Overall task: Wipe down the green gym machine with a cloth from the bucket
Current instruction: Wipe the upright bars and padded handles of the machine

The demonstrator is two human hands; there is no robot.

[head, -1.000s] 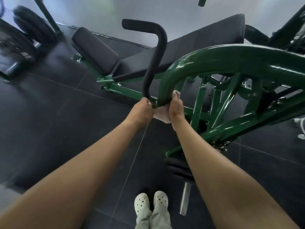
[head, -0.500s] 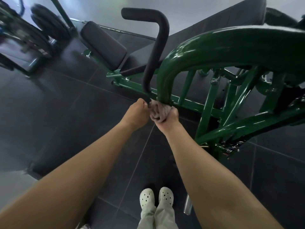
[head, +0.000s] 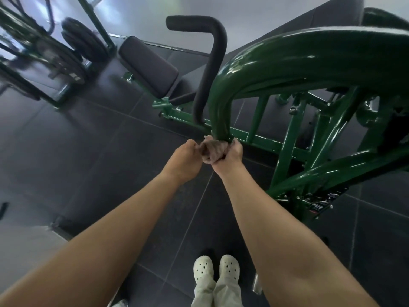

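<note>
While the left hand [head: 187, 157], at the centre of the frame, curls its fingers on one end of the bunched beige cloth [head: 212, 151], the right hand [head: 231, 155] grips the other end against the foot of the thick glossy green steel tube of the gym machine [head: 287, 69]. With an uneven pull, the cloth may slip off. No bucket is in view.

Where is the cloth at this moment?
Head view, centre: the cloth is bunched at the lower end of the green tube, held by the left hand and right hand.
</note>
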